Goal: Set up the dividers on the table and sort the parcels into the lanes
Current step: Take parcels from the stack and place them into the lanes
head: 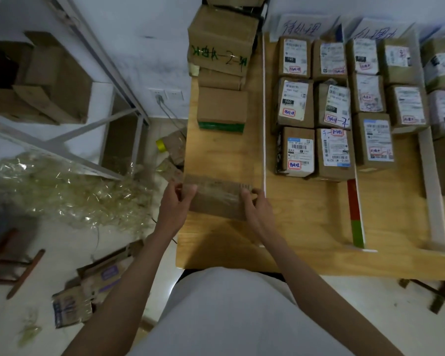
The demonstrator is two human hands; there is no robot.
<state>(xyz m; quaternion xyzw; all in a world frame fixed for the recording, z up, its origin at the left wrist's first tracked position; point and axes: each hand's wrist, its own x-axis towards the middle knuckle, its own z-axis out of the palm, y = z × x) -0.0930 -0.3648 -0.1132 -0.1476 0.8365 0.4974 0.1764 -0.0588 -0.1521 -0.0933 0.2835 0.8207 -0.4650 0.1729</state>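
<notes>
Wooden bench (306,227) filled the right of the head view, w/ white floor, a metal shelf frame (108,60) and loose plastic packing scrap (70,191) to the left.

White dividers stood on edge across the top: one long divider (264,111) ran front to back, a second w/ red/green face (355,214) sat further right, a third (433,188) beyond that. Handwritten lane signs (302,28) leaned at the back, prob. naming each lane.

Sorted parcels (296,104) lay label-up in neat rows between the dividers, touching each other, so labels read at a glance. Left of the long divider, unsorted brown boxes (221,109) were stacked toward the far end, one marked in green pen (219,57). That strip looked like the holding area, not a lane.

Near the front of that strip, a plain brown parcel (216,199) was held between both hands, just beside the long divider. Left hand (176,201) gripped its left end, fingers curled over the top edge. Right hand (256,201) gripped the right end, thumb and fingers wrapped round the corner. Couldn't tell if the parcel rested on the bench or was lifted slightly. No label showed on top; blurred, so can't be sure.

Judgement: sorting well along, this parcel awaiting a lane.
</notes>
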